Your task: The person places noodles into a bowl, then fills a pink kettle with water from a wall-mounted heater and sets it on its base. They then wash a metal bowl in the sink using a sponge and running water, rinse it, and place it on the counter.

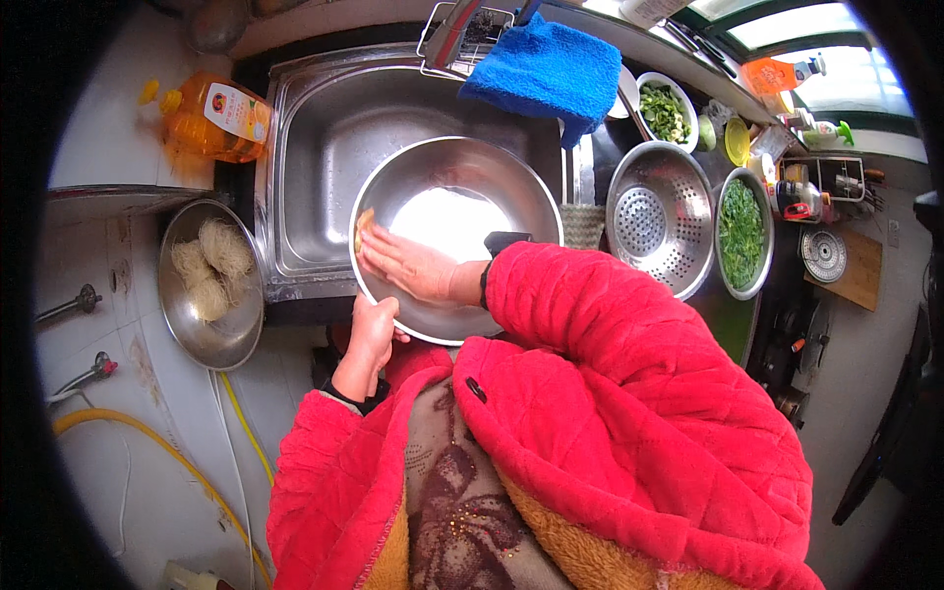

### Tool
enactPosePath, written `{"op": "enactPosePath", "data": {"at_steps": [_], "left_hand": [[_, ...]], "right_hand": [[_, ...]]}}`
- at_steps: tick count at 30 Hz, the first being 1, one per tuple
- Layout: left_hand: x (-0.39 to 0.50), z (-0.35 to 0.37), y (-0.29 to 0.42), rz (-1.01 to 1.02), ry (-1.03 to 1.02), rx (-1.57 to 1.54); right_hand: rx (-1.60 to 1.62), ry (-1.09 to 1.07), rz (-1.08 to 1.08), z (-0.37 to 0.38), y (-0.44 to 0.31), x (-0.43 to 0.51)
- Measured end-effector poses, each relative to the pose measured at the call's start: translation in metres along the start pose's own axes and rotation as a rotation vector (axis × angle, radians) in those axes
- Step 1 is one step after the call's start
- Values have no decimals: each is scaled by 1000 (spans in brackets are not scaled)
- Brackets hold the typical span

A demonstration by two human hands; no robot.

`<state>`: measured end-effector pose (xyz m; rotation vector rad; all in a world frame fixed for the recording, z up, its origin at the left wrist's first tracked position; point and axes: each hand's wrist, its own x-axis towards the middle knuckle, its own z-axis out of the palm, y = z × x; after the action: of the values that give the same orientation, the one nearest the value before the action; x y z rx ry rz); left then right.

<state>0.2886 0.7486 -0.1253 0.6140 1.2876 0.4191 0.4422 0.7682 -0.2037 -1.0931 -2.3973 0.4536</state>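
Observation:
A large stainless steel bowl [509,184] is tilted over the front of the metal sink [317,155]. My left hand [374,332] grips its rim at the near left. Inside the bowl, my right hand [405,265] lies flat, fingers stretched, pressing a yellowish-brown cloth or sponge [363,227] against the left wall. Most of that piece is hidden under the fingertips. A bright reflection covers the middle of the bowl's inside.
Left of the sink are an orange detergent bottle [228,122] and a bowl of dry noodles [210,258]. A blue towel [546,70] hangs by the faucet. On the right stand a steel colander [645,217], chopped greens [741,232] in a bowl and a white bowl of chopped vegetables [664,110].

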Motion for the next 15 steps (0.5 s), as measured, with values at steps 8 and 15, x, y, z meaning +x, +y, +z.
{"op": "enactPosePath", "data": {"at_steps": [8, 15], "left_hand": [[0, 1, 3, -25, 0, 57], [0, 1, -3, 51, 39, -6]], "right_hand": [[-226, 207, 169, -24, 34, 36], [-559, 203, 376, -62, 90, 19]]}}
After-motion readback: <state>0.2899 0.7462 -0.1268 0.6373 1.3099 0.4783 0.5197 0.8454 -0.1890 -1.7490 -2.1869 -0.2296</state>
